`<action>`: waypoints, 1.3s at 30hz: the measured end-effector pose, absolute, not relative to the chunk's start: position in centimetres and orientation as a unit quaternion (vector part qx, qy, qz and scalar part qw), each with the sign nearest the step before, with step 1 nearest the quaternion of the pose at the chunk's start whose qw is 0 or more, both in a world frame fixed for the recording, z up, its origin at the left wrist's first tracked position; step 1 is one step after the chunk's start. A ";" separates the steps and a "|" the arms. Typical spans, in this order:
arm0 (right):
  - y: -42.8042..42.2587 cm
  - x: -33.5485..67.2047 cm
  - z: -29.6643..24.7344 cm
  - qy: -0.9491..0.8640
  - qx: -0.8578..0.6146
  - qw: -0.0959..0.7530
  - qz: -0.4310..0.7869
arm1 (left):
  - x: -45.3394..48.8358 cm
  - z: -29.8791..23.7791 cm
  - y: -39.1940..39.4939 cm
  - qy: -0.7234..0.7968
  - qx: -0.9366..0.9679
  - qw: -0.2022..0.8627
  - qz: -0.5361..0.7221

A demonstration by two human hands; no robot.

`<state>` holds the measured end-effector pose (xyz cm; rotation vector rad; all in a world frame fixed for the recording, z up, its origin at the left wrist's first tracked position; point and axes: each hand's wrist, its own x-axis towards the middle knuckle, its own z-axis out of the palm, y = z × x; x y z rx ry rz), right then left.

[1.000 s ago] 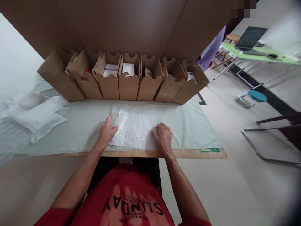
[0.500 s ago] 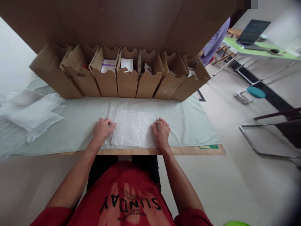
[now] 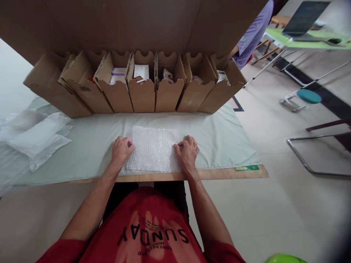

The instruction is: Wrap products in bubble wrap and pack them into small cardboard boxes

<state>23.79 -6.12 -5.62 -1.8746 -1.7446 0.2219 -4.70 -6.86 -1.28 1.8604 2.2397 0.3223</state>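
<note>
A clear sheet of bubble wrap, roughly rectangular, lies flat on the cloth in front of me. At its left edge my left hand is closed, thumb and forefinger pinched at the plastic. My right hand pinches the right edge the same way, its other fingers curled above the cloth. Both wrists come in over the table's front edge.
A pale green cloth covers the table. Behind the sheet stands a row of cardboard bins, several with small packages inside. More clear plastic packaging is piled at left. A person's purple sleeve shows beyond the bins.
My right thumb and forefinger have shifted slightly inward over the sheet's right edge. My left hand stays at the left edge. The camera view has shifted a little.
</note>
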 end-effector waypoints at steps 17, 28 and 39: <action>-6.4 24.5 -5.6 -0.652 -0.690 0.303 0.079 | -5.3 -0.6 -7.2 0.789 0.563 0.197 0.144; -7.4 24.8 -5.5 -0.669 -0.694 0.256 0.072 | -6.3 -0.2 -6.7 0.801 0.581 0.139 0.045; 0.0 24.2 -0.8 -0.802 -0.570 0.179 0.012 | -3.4 1.4 -11.2 0.806 0.541 0.167 0.172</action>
